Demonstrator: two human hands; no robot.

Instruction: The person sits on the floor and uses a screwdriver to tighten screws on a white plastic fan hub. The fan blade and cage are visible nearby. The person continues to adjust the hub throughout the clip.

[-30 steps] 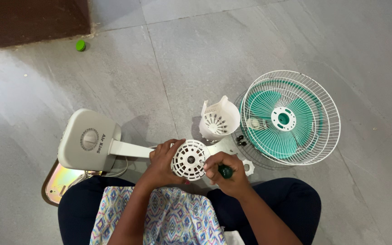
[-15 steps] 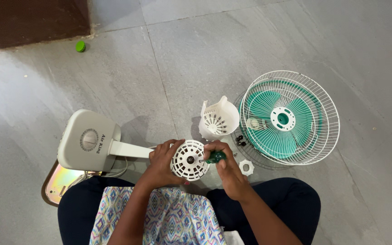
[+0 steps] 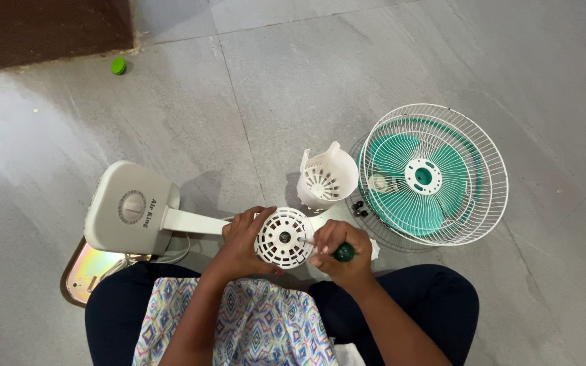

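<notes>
Fan dismantled: grille with teal blades [image 3: 435, 175] and rear cover [image 3: 325, 177] on floor; left hand [image 3: 244, 237] grips motor housing [image 3: 283, 238], right hand [image 3: 337, 249] clenches green-handled screwdriver [image 3: 342, 252] against it.

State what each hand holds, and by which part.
Left hand grips the round white vented motor housing by its left rim. Right hand holds a screwdriver by its green handle, tip at the housing.

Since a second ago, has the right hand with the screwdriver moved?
Yes. The right hand has shifted left, off the floor spot near the fan guard, bringing the screwdriver to the white motor housing.
</notes>
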